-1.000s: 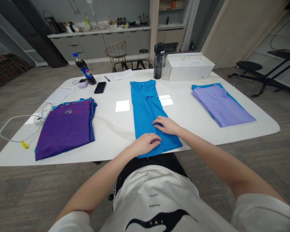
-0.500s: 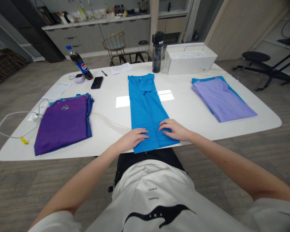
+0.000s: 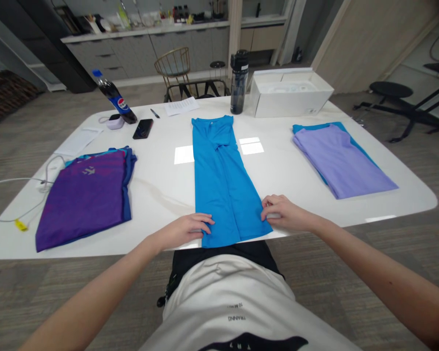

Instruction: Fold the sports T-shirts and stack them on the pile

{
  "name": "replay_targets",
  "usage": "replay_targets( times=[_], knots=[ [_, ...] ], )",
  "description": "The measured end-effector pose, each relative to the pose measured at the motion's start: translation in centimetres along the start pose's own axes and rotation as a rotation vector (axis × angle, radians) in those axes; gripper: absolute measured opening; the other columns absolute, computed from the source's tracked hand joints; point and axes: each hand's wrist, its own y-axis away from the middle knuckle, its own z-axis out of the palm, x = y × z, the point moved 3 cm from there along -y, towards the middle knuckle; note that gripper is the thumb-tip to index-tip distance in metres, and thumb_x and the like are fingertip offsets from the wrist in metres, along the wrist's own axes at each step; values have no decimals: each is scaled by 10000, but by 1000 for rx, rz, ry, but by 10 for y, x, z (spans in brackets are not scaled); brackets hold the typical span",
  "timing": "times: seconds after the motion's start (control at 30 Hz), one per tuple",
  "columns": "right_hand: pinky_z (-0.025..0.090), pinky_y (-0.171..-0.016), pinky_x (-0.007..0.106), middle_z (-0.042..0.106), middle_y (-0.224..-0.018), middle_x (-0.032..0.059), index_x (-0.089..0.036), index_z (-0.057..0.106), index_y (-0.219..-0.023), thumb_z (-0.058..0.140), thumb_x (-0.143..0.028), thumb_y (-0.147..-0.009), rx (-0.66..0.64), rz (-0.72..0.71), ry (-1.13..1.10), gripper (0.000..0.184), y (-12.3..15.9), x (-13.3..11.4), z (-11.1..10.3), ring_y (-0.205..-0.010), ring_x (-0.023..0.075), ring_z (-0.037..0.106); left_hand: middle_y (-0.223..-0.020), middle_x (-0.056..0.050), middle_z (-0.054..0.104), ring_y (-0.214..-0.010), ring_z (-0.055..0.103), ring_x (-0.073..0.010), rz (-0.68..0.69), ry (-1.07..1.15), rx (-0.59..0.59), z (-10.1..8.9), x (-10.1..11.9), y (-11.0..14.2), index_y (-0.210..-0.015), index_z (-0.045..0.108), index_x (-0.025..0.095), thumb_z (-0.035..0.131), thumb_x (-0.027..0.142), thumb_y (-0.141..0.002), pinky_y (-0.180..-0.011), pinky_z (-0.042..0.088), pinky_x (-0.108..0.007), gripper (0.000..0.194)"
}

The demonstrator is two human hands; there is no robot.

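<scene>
At the near edge of the white table (image 3: 161, 170), the folded blue shirt (image 3: 217, 185) is overlaid on its left side by loosely extended fingers of the left hand (image 3: 185, 230); its right side is touched by curled fingers of the right hand (image 3: 286, 213), though whether cloth is pinched cannot be told. Neither hand is nearer. The thin, smooth fabric is laid lengthwise away from the fingers, neckline toward the far edge, where a cylindrical tumbler (image 3: 238, 85) is stood beside a white carton (image 3: 289, 104).

blue garment (image 3: 219, 180) | left hand (image 3: 188, 229): left edge | right hand (image 3: 283, 212): right edge
</scene>
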Motion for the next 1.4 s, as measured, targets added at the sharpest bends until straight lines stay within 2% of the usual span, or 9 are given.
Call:
replay_targets(
  times=[0.13, 0.23, 0.37, 0.5, 0.67, 0.8, 0.9, 1.1, 1.4],
  knots=[
    [413, -936, 406, 628, -1011, 62, -285, 775, -926, 641, -262, -929, -15, 4, -88, 137, -5, -12, -8, -1001, 227, 580, -1257, -63, 718, -1276, 608, -220, -60, 28, 119, -1, 5, -3, -1091, 727, 248, 517, 337, -1026, -1111, 464, -370, 237],
    [458, -857, 360, 636, -970, 64, -245, 728, -955, 579, -326, -976, 75, 10, -305, 171, -22, -17, -28, -928, 209, 588, -1151, -59, 729, -1072, 672, -192, -139, 138, 277, -21, 9, -15, -1127, 692, 239, 474, 341, -1037, -956, 525, -325, 257],
    [475, -774, 335, 644, -904, 38, -233, 660, -970, 577, -461, -961, 374, 117, -468, 243, -82, 4, -66, -829, 197, 576, -981, -47, 712, -884, 645, -174, -127, 358, 659, -83, -10, -58, -1025, 678, 202, 543, 453, -988, -813, 527, -292, 287],
    [491, -819, 366, 676, -874, 41, -215, 645, -897, 541, -566, -924, 642, 268, -416, 367, -166, 50, -90, -847, 221, 598, -867, -37, 699, -781, 627, -174, -276, 575, 1034, -146, -70, -112, -986, 662, 186, 635, 534, -882, -699, 512, -280, 364],
    [427, -962, 540, 735, -958, 121, -211, 709, -862, 450, -658, -950, 474, 740, -17, 524, -229, 99, -81, -1033, 335, 639, -863, -92, 741, -842, 683, -242, -668, 389, 977, -174, -134, -146, -975, 711, 136, 794, 411, -740, -741, 511, -319, 371],
    [446, -928, 515, 741, -1007, 106, -227, 707, -980, 599, -603, -884, 480, 767, 87, 403, -235, 108, -70, -1013, 331, 657, -870, -115, 746, -880, 705, -292, -764, 40, 897, -181, -144, -150, -858, 725, 164, 754, 323, -785, -816, 509, -373, 177],
    [473, -818, 396, 716, -902, 66, -233, 687, -944, 564, -501, -912, 597, 643, 29, 297, -233, 109, -72, -881, 267, 655, -915, -106, 741, -936, 690, -290, -671, -65, 919, -186, -138, -153, -875, 709, 188, 636, 317, -890, -855, 500, -378, 149],
    [448, -730, 336, 651, -802, 37, -226, 653, -986, 518, -495, -923, 815, 390, -107, 307, -259, 124, -99, -746, 221, 586, -958, -52, 696, -924, 645, -238, -435, 72, 1173, -210, -150, -175, -1069, 610, 229, 459, 351, -1010, -870, 482, -350, 202],
    [462, -758, 322, 687, -949, 59, -219, 622, -1082, 452, -442, -976, 945, 433, -75, 300, -358, 171, -154, -807, 209, 595, -945, -40, 681, -852, 622, -164, -310, 520, 1279, -306, -227, -242, -1062, 595, 164, 491, 267, -981, -831, 501, -285, 167]
  ],
)
